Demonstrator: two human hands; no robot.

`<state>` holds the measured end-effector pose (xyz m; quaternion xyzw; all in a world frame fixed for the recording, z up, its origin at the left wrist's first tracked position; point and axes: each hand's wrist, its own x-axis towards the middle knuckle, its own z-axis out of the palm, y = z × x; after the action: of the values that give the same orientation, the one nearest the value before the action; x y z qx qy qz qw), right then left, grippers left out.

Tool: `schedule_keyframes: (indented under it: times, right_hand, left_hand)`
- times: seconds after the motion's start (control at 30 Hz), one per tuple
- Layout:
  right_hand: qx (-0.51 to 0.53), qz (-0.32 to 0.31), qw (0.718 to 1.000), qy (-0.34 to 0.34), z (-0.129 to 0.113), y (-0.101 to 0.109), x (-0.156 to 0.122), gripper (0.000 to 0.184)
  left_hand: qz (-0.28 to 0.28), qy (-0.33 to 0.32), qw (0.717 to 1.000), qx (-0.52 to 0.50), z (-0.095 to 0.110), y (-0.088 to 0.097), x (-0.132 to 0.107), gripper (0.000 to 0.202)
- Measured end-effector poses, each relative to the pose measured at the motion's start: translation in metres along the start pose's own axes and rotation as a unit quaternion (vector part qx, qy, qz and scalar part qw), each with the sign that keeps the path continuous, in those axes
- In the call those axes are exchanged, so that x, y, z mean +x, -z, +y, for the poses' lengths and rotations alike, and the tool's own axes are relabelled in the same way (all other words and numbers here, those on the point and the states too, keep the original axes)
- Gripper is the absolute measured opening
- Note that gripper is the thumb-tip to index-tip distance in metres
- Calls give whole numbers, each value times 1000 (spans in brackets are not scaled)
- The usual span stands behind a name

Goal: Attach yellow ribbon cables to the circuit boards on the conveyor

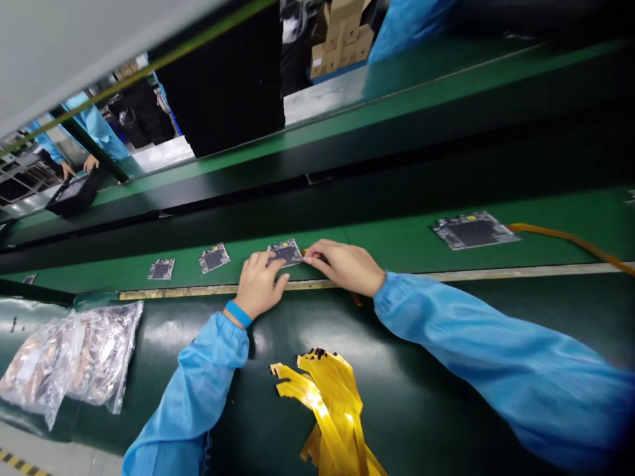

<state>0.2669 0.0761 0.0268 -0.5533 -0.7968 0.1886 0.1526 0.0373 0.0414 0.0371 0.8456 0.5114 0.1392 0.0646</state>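
Observation:
A dark circuit board (288,252) lies on the green conveyor belt in front of me. My left hand (260,284), wearing a blue wristband, holds this board at its left side, fingertips on its surface and thumb near the front edge. At the board's right edge, my right hand (347,266) pinches the end of an orange flat ribbon cable. Most of that cable is hidden by the hand; its tail (356,299) hangs below the palm. Nearer me lies a bundle of yellow-orange ribbon cables (337,403) with dark ends.
Along the belt (387,248) lie more boards: one (214,258) and another (161,269) to the left, and one with a cable attached (473,231) to the right. Clear plastic bags (74,360) sit at left. Across the line, people in blue sleeves (99,125) work near cardboard boxes (342,43).

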Motion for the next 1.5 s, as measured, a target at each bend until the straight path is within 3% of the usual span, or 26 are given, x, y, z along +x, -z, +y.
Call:
schedule_keyframes:
  times: [0.07,0.17,0.33,0.5,0.7,0.9,1.07,1.23,1.3,1.4,1.5]
  right_hand:
    - [16,-14,1000,19,-10,1,-21,23]
    - [48,-89,993,59,-28,2,-55,20]
    - [74,-187,973,118,-59,-2,-101,18]
    - [28,-213,964,155,-87,-17,-122,13]
    - [-9,-239,962,132,-102,-31,-120,15]
    - [89,-249,958,111,-97,-25,-117,19]
    - [161,-256,950,79,-90,-15,-111,19]
    - [234,-246,940,38,-77,-7,-92,20]
    - [274,-220,936,29,-73,-3,-82,29]
    - [322,-184,929,12,-68,4,-66,46]
    - [332,-162,929,10,-63,8,-51,57]
  left_hand:
    - [34,13,998,-45,-10,9,-12,24]
    - [76,25,991,-103,-21,16,-27,19]
    - [104,52,981,-153,-24,8,-39,18]
    - [110,44,980,-158,-21,1,-39,17]
    - [101,52,981,-156,-22,2,-38,17]
    - [94,80,981,-150,-30,5,-38,15]
    - [71,164,978,-106,-46,13,-36,9]
    - [25,235,971,-42,-57,14,-12,8]
    - [16,244,969,-20,-60,11,4,4]
    - [11,240,971,6,-64,9,26,23]
    - [-35,234,971,20,-70,12,38,27]
